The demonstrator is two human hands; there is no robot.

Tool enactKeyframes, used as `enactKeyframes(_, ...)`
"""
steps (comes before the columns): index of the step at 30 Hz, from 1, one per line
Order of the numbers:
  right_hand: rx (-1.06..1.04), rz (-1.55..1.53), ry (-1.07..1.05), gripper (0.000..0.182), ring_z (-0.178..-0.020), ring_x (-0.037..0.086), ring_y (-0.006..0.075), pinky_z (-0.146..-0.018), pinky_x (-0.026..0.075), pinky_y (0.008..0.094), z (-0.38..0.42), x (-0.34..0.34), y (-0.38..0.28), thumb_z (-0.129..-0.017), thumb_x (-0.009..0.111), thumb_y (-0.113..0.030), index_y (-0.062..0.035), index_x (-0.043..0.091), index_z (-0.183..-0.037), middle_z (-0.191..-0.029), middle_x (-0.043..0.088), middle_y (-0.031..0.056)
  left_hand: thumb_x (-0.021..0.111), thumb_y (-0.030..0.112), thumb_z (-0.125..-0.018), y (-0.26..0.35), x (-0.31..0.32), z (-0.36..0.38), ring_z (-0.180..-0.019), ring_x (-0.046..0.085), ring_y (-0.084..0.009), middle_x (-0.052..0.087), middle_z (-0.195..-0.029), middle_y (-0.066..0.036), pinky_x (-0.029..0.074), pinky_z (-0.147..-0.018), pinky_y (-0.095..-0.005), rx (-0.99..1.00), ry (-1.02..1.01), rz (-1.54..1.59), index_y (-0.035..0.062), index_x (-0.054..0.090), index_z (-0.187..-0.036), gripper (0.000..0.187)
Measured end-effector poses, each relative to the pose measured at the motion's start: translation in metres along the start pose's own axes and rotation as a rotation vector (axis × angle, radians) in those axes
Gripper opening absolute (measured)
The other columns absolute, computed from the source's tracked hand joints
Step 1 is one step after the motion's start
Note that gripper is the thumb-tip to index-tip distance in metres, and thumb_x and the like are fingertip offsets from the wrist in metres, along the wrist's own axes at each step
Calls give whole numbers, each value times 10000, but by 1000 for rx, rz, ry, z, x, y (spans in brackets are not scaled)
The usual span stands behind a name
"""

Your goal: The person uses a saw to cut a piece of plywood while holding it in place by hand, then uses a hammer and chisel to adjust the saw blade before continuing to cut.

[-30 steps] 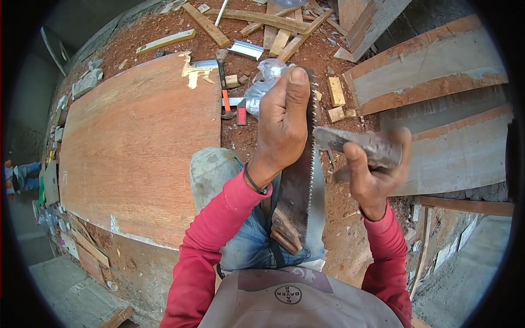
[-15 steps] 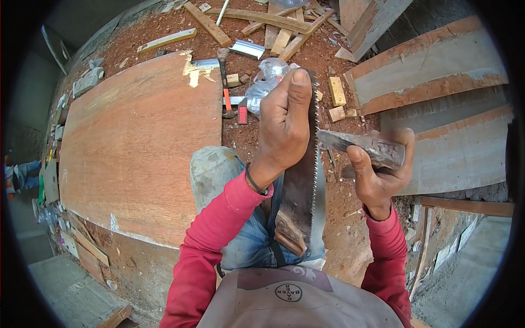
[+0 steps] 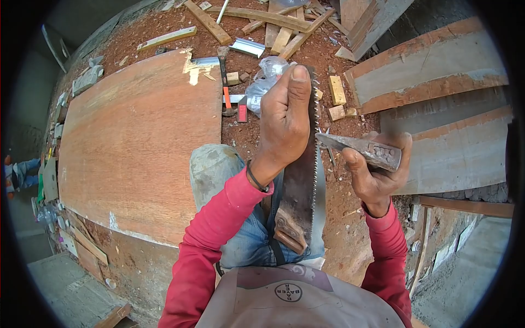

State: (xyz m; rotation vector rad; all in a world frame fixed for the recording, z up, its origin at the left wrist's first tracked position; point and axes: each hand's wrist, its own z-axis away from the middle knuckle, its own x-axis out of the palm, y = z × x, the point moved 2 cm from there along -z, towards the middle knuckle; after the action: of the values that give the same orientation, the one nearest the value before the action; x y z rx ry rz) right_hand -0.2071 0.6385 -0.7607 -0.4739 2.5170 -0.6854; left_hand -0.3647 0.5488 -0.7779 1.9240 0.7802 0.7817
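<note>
My left hand (image 3: 285, 117) is closed around the upper part of a handsaw (image 3: 298, 183), thumb near its far end. The saw stands lengthwise before me, toothed edge facing right and wooden handle (image 3: 291, 235) low between my legs. In my right hand (image 3: 377, 177) is a wedge-shaped, worn grey metal tool (image 3: 369, 149) with raised marks on its wide end. Its narrow tip points left and meets the saw's teeth, or lies very close to them. The fingers behind the tool are partly hidden.
A large plywood sheet (image 3: 136, 147) lies to the left. Beyond my hands are a hammer (image 3: 225, 90), a plastic bag (image 3: 260, 93), wood blocks (image 3: 337, 90) and timber pieces (image 3: 281, 22) on red soil. Cement-stained boards (image 3: 426, 65) lie right. A person's legs (image 3: 24, 174) show far left.
The metal tool has turned slightly, its tip now a little lower along the teeth and its wide end tilted down. My right thumb has shifted slightly left. The saw stays nearly still.
</note>
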Motion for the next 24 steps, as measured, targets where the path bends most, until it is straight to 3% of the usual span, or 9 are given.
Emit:
enactKeyframes(1,2,0,-2,480,-693,611,115,-585,484,248,1,0,-3,-775,908,-195,-9,526,-1000,-828,615,64,386,354,-1113,0,0,0,-666,301,-67,331,-678,40,280,-557,-290,-2,1,0,37,476,-798,457)
enactKeyframes(3,388,-144,-14,443,-662,582,80,-583,468,233,3,0,-4,-810,883,-195,-15,521,-991,-761,623,38,390,350,-1112,5,-1,0,-649,300,-69,338,-661,38,274,-540,-295,76,41,-31,30,485,-806,453)
enactKeyframes(7,407,-180,29,403,-640,551,57,-581,453,223,-15,8,-17,-841,857,-188,-23,514,-975,-705,606,8,399,345,-1110,9,-1,0,-636,301,-67,339,-651,36,265,-524,-295,98,111,-82,28,485,-805,448)
enactKeyframes(9,542,-197,-42,382,-647,552,60,-579,454,228,-14,3,-12,-845,852,-168,-24,523,-974,-736,612,5,397,352,-1110,7,0,1,-632,304,-63,330,-641,36,261,-520,-289,87,103,-94,28,483,-800,457)
enactKeyframes(10,539,-192,-44,382,-647,552,60,-579,454,228,-13,1,-11,-845,852,-168,-24,523,-974,-736,612,5,397,352,-1110,4,-1,0,-632,304,-63,330,-641,36,261,-520,-289,89,104,-88,28,483,-800,457)
enactKeyframes(13,204,-42,-20,450,-695,593,105,-585,463,234,-3,0,-3,-780,905,-185,-18,545,-991,-831,611,52,390,360,-1111,-1,-2,0,-635,301,-59,327,-642,37,257,-521,-287,81,36,-75,28,481,-793,468)
enactKeyframes(24,92,-94,-52,526,-708,652,148,-587,512,252,11,-8,4,-751,922,-177,-1,516,-1035,-850,605,79,383,360,-1114,-2,-3,0,-639,289,-44,333,-643,55,253,-520,-280,23,17,-39,43,488,-783,470)
